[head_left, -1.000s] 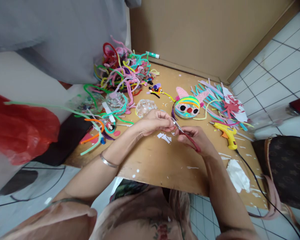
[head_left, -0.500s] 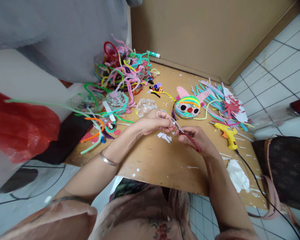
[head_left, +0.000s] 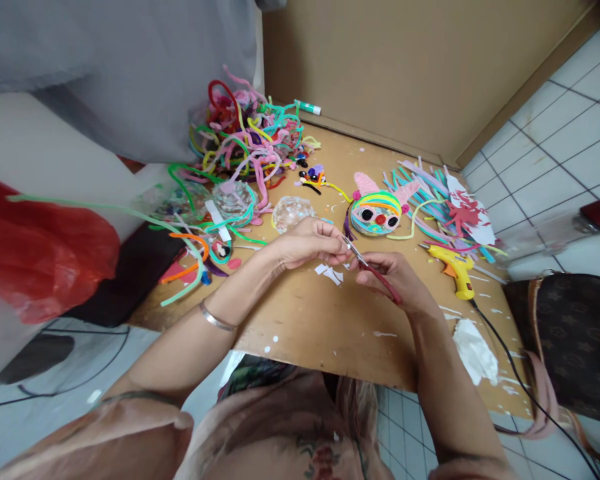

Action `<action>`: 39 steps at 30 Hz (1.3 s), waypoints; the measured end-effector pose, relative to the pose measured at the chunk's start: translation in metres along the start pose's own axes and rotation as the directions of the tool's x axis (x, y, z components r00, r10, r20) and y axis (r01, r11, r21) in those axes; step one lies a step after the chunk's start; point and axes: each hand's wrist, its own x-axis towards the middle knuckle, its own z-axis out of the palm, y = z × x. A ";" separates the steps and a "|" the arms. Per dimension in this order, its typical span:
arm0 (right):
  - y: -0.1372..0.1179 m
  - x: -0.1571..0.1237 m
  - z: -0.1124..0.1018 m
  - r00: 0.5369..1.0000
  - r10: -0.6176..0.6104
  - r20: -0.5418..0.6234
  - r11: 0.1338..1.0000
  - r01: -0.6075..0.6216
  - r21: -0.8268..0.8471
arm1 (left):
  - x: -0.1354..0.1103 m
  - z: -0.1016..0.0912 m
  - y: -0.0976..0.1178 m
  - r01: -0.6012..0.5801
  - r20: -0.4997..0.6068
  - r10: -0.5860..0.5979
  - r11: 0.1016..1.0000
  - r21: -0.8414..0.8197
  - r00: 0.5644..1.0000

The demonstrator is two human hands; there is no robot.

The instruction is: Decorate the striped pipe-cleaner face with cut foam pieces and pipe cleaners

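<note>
- L hand [head_left: 316,241], ctr of frame: thumb & fingertips pinched together on a small white piece [head_left: 349,247], prob. paper — too tiny to be sure.
- R hand [head_left: 391,272], just right of ctr: fingers wrapped round the red handles of the scissors [head_left: 375,272], blades pointing up-left at the white piece.
- White scraps [head_left: 329,272] lie on the table [head_left: 300,313] just below the L fingertips; round face w/ pink ears [head_left: 375,212] sits above the R hand, near the blades but apart.
- For a clean cut: pinch near the edge, skin clear of the blades; turn the piece w/ L, R wrist steady — short snips work best.
- Glue gun [head_left: 455,270] at right, pipe-cleaner heap [head_left: 250,137] upper left: both worth avoiding w/ elbows & offcuts.
</note>
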 end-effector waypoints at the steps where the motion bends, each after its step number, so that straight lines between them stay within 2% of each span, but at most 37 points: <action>1: 0.000 0.000 0.000 1.000 0.003 -0.002 1.000 -0.003 -0.003 | 0.000 0.000 0.000 0.001 0.000 -0.001 1.000 0.002 1.000; 15: -0.002 0.001 0.002 0.999 0.004 -0.033 0.999 -0.006 -0.033 | 0.000 -0.003 -0.001 0.003 0.008 -0.003 1.000 0.010 1.000; 17: 0.003 0.002 0.002 0.994 -0.008 -0.112 0.999 0.005 -0.031 | 0.000 -0.006 0.003 -0.029 -0.046 0.029 1.000 -0.003 0.999; 19: 0.010 0.005 0.003 0.970 -0.059 -0.238 0.996 0.041 -0.078 | 0.001 -0.010 0.007 -0.118 -0.147 0.111 0.992 -0.035 0.983; 21: 0.015 0.007 0.005 0.941 -0.121 -0.315 0.976 0.055 -0.210 | 0.002 -0.013 0.010 -0.222 -0.257 0.197 0.972 -0.073 0.946; 22: 0.017 0.007 0.006 0.940 -0.141 -0.311 0.953 0.044 -0.299 | 0.003 -0.014 0.010 -0.261 -0.300 0.223 0.961 -0.090 0.927; 25: 0.019 0.006 0.010 0.979 -0.117 -0.164 0.842 0.010 -0.540 | 0.007 -0.012 0.008 -0.300 -0.368 0.239 0.946 -0.118 0.899; 28: 0.017 0.002 0.015 0.993 -0.109 -0.035 0.754 0.059 -0.654 | 0.010 -0.005 0.001 -0.285 -0.364 0.223 0.951 -0.124 0.904; 32: 0.018 -0.001 0.018 0.982 -0.175 0.077 0.696 0.179 -0.695 | 0.010 0.004 -0.009 -0.244 -0.263 0.209 0.963 -0.110 0.942; 35: 0.019 0.000 0.018 0.955 -0.255 0.151 0.720 0.292 -0.629 | 0.009 0.007 -0.013 -0.229 -0.210 0.205 0.969 -0.095 0.956; 36: 0.019 0.000 0.017 0.949 -0.292 0.122 0.745 0.306 -0.593 | 0.008 0.008 -0.014 -0.220 -0.199 0.199 0.972 -0.087 0.959; 37: 0.018 0.001 0.017 0.944 -0.327 0.047 0.777 0.297 -0.556 | 0.008 0.009 -0.014 -0.211 -0.190 0.193 0.975 -0.076 0.963; 39: 0.016 0.001 0.014 0.908 -0.367 -0.204 0.854 0.242 -0.460 | 0.007 0.011 -0.016 -0.193 -0.167 0.183 0.980 -0.042 0.969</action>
